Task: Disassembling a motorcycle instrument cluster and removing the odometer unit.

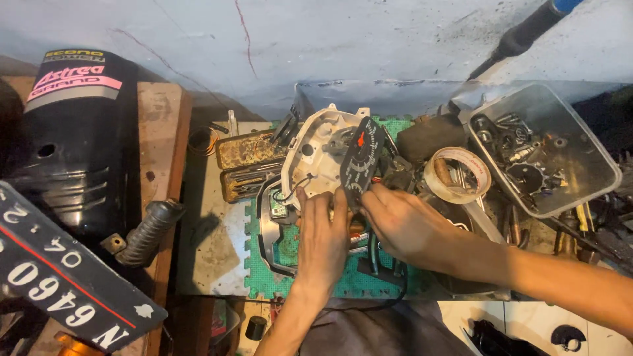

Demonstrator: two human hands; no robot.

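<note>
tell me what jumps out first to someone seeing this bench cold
At centre, the left hand steadies a white instrument housing on a green foam mat, while the right hand pinches a black gauge dial face tilted against it. A clear tub of metal parts sits far right, a roll of tape beside it.

Tape roll [457, 174] lies right of dial plate [361, 158], seemingly apart.

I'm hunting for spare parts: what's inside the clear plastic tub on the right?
The clear plastic tub holds a jumble of small dark metal parts, among them what looks like a toothed gear. What lies beneath the pile is covered.
</note>
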